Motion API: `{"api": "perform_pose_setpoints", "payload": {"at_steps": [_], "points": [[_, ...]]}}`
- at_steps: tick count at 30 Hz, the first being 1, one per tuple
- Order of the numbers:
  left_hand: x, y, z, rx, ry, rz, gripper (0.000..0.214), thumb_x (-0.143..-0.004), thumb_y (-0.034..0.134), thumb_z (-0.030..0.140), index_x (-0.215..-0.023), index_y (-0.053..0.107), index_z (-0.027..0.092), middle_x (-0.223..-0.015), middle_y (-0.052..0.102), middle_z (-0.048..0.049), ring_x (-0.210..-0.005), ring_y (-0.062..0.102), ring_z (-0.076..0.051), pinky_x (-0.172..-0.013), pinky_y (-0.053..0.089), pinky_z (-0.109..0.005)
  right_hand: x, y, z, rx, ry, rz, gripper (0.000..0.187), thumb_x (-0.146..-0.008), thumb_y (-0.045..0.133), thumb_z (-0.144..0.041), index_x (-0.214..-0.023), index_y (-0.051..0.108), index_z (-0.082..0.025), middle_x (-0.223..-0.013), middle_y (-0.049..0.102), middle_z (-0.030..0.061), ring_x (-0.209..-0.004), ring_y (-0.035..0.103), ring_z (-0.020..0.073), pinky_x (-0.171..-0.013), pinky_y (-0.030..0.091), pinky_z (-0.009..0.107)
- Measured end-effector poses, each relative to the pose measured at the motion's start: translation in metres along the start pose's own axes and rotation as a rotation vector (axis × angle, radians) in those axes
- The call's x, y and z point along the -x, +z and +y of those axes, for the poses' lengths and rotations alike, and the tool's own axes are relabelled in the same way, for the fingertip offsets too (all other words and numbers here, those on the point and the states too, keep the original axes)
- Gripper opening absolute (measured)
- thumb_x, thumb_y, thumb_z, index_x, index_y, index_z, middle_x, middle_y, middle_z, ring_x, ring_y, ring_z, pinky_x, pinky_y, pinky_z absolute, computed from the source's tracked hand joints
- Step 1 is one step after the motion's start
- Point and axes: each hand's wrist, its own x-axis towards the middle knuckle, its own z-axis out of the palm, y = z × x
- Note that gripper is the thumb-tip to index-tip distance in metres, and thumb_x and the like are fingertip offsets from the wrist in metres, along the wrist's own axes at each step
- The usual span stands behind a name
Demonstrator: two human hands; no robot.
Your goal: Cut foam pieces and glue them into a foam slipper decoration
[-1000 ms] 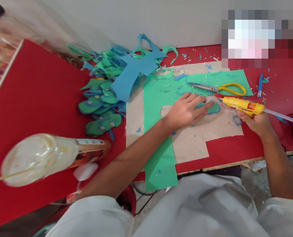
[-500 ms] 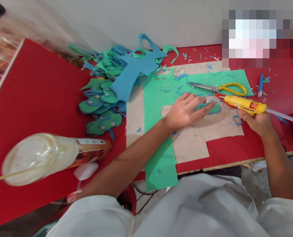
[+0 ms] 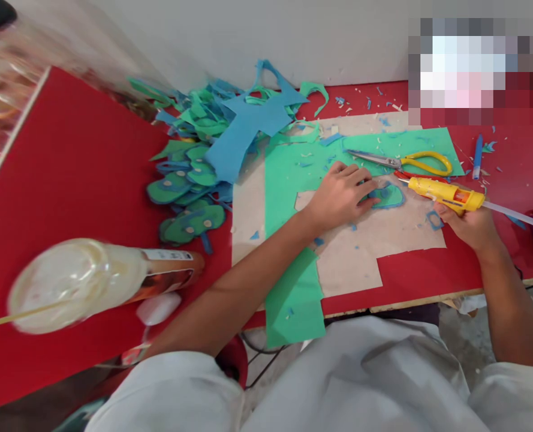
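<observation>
In the head view my left hand (image 3: 343,195) rests at the left end of a small green and blue foam cutout (image 3: 390,195), fingers bent over it and thumb at its edge. The hand covers part of the cutout. A yellow hot glue gun (image 3: 446,193) with a long clear glue stick (image 3: 513,215) is gripped by my right hand (image 3: 470,225). Its nozzle points left, just above the cutout's right end. Yellow-handled scissors (image 3: 401,162) lie behind the gun, and a tool with red handles is partly hidden beneath it.
Green foam sheet (image 3: 288,180) and beige paper (image 3: 351,267) cover the red table (image 3: 428,267). Left stand stacked foam cutouts (image 3: 192,223), blue and green scraps (image 3: 243,132) and a lidded drink cup (image 3: 108,279) with a straw. A blue marker (image 3: 477,157) lies at right.
My left hand's fingers have drawn back left and curled, uncovering more of the foam cutout. The glue gun stays nearly still in my right hand. The view has shifted slightly.
</observation>
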Motion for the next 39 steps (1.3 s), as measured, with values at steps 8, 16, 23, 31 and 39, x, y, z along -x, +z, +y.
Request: {"api": "perform_pose_setpoints", "payload": {"at_steps": [8,16,23,31,39], "points": [[-0.001,-0.001,0.0,-0.007,0.025,-0.009,0.028,-0.113,0.06,0.041,-0.127,0.076,0.023,-0.116,0.079,-0.0093,-0.104,0.072,-0.026,-0.089,0.044,-0.043,0.002,0.008,-0.002,-0.036,0.017,-0.03,0.034,-0.093,0.078,-0.064,-0.096,0.079,-0.031,-0.088,0.082,0.0063,-0.093,0.083,0.0342,-0.081,0.07,0.047],[-0.001,-0.002,0.001,0.01,0.04,-0.036,0.028,-0.114,0.056,0.039,-0.122,0.077,0.022,-0.117,0.079,-0.0108,-0.104,0.071,-0.026,-0.087,0.044,-0.043,-0.006,0.017,-0.017,-0.009,0.015,-0.126,0.041,-0.096,0.071,-0.072,-0.095,0.08,-0.032,-0.094,0.083,0.0066,-0.089,0.081,0.0311,-0.08,0.07,0.044],[-0.002,-0.001,0.001,-0.025,0.051,-0.02,0.03,-0.115,0.056,0.04,-0.122,0.077,0.021,-0.116,0.08,-0.0095,-0.102,0.072,-0.026,-0.086,0.045,-0.043,-0.005,0.019,-0.016,-0.007,0.018,-0.114,0.041,-0.096,0.073,-0.07,-0.099,0.08,-0.03,-0.092,0.082,0.0071,-0.087,0.081,0.0308,-0.071,0.068,0.041],[-0.001,0.0,-0.002,0.054,0.022,-0.034,0.029,-0.114,0.056,0.035,-0.131,0.077,0.023,-0.12,0.081,-0.0094,-0.107,0.073,-0.025,-0.089,0.046,-0.041,0.002,0.016,-0.009,0.004,0.077,-0.079,0.046,-0.097,0.07,-0.074,-0.094,0.078,-0.029,-0.065,0.071,0.0022,-0.073,0.079,0.0279,-0.059,0.063,0.036],[-0.006,0.0,-0.009,0.295,-0.043,-0.073,0.02,-0.113,0.06,0.033,-0.111,0.076,0.021,-0.109,0.078,-0.0099,-0.101,0.072,-0.024,-0.089,0.051,-0.038,0.003,0.015,-0.004,-0.016,0.055,-0.051,0.04,-0.097,0.073,-0.07,-0.095,0.078,-0.03,-0.08,0.078,0.0036,-0.081,0.081,0.0293,-0.065,0.066,0.039]]}}
